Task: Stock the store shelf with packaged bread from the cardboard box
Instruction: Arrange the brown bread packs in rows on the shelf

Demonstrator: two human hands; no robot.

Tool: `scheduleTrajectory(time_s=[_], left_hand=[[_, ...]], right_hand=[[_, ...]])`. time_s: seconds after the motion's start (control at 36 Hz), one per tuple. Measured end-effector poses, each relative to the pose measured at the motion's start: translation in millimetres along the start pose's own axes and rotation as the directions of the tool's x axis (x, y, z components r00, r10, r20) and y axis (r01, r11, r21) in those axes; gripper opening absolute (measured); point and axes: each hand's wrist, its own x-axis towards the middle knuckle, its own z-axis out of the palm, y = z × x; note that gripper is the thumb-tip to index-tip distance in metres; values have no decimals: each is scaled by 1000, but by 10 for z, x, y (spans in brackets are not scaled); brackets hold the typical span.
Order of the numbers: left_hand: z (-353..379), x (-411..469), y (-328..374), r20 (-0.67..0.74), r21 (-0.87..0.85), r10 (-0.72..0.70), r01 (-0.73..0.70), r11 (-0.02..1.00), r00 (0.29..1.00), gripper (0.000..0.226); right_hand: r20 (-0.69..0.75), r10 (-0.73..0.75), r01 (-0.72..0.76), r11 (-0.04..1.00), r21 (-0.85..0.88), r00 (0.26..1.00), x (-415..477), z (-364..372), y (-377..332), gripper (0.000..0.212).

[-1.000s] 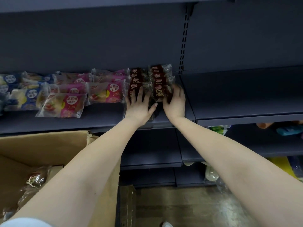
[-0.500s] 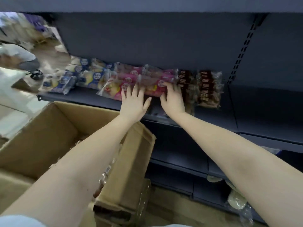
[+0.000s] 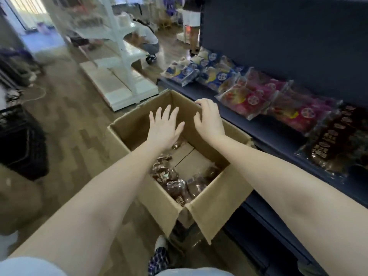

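Two bare hands hover over one open cardboard box (image 3: 215,202): the left hand (image 3: 164,127) is spread wide and the right hand (image 3: 209,120) is loosely curled near the far rim, both holding nothing. Several brown bread packs (image 3: 175,184), too blurred to count, lie in the box's near corner. One dark shelf (image 3: 264,128) beside it carries blue, pink and brown shelved packs (image 3: 249,100). Beyond, one white rack (image 3: 119,62) stands on the wood-look floor (image 3: 79,124).

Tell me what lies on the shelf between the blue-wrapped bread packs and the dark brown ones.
Pink-wrapped bread packs fill that stretch, as the head view shows.
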Motion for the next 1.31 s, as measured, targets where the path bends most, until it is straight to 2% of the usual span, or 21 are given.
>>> scheduleTrajectory(time_s=[0.17, 0.31, 0.5, 0.67, 0.78, 0.92, 1.06, 1.14, 1.22, 1.31], left_hand=[[15, -104, -527, 56, 42, -130, 128, 991, 990, 61], [113, -10, -709, 111, 47, -155, 150, 988, 982, 63], [397, 326, -830, 225, 11, -119, 120, 993, 967, 66], [695, 645, -957, 388, 1, -67, 72, 997, 919, 70], [923, 824, -1025, 528, 19, -48, 44, 999, 848, 71], [1202, 971, -1057, 751, 118, -111, 34, 992, 650, 68], [1437, 1097, -1132, 865, 124, -103, -9, 992, 492, 71], [1580, 1190, -1212, 896, 84, -54, -49, 995, 440, 76], [1701, 1273, -1242, 892, 26, 52, -166, 986, 450, 76], [1818, 1328, -1259, 891, -30, 131, -231, 973, 435, 77]], right_hand=[[108, -79, 69, 993, 93, 991, -9, 497, -367, 36], [168, -95, 78, 992, 104, 981, -8, 761, -402, 37], [170, 27, -34, 999, 35, 985, 194, 958, -95, 36], [175, 146, -147, 989, -7, 974, 312, 1226, 182, 37], [211, 197, -199, 980, -13, 958, 279, 1508, 310, 37], [313, 250, -256, 966, -25, 916, 182, 1867, 520, 43], [435, 292, -306, 951, -40, 852, 187, 2213, 752, 48], [484, 301, -317, 947, -50, 822, 225, 2373, 853, 49], [567, 294, -308, 948, -73, 769, 218, 2523, 1013, 57], [663, 315, -310, 942, -130, 679, 199, 2605, 1154, 65]])
